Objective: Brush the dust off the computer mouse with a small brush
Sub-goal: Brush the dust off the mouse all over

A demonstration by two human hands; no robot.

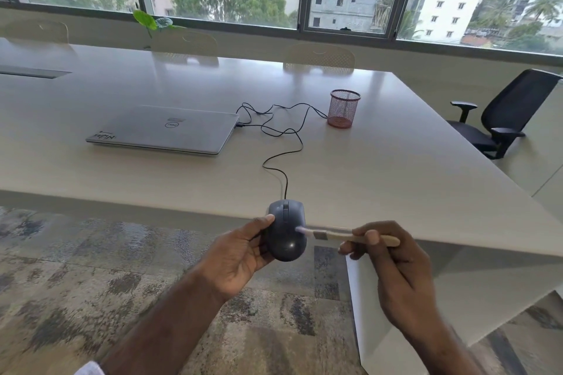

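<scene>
My left hand (240,256) holds a dark grey wired computer mouse (288,228) in the air just off the table's front edge, thumb on its left side and fingers underneath. My right hand (393,265) grips the pale wooden handle of a small brush (344,236) held sideways. The brush's light bristles touch the right side of the mouse. A black cable (278,158) runs from the mouse across the table toward the laptop.
A closed silver laptop (164,131) lies on the pale table (396,167). A red mesh pen cup (343,108) stands to its right. A black office chair (502,116) is at the right; beige chairs line the far side. Patterned carpet lies below.
</scene>
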